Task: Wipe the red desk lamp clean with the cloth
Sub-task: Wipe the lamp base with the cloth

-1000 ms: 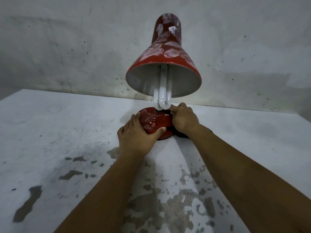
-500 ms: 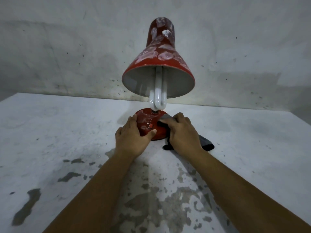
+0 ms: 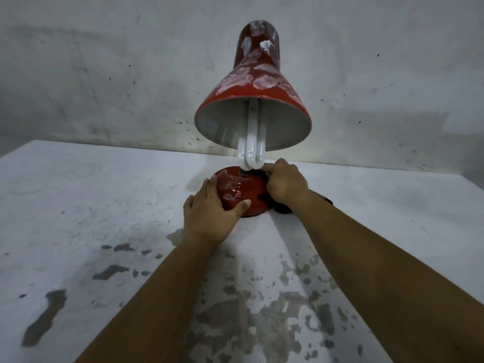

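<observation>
One red desk lamp stands on the white counter, near the back edge where the counter meets the grey wall. Its single round red base sits flat on the surface, and its one bell-shaped shade leans toward the camera, blotched with pale smears on the outside and plain grey inside. One white U-shaped bulb hangs out of the shade, its bend just above the base. A small red switch shows on top of the base. Two bare hands are at the base. The left hand rests against the base's left and near side, fingers fairly straight along the rim and the thumb laid on the front of it, a wide grip that braces the lamp. The right hand has its fingers curled over one dark cloth, its grip holding the cloth against the right side of the base; parts of the cloth show at the fingertips and below the wrist on the counter. The counter's near part has many grey patches where the white coat has flaked off.
</observation>
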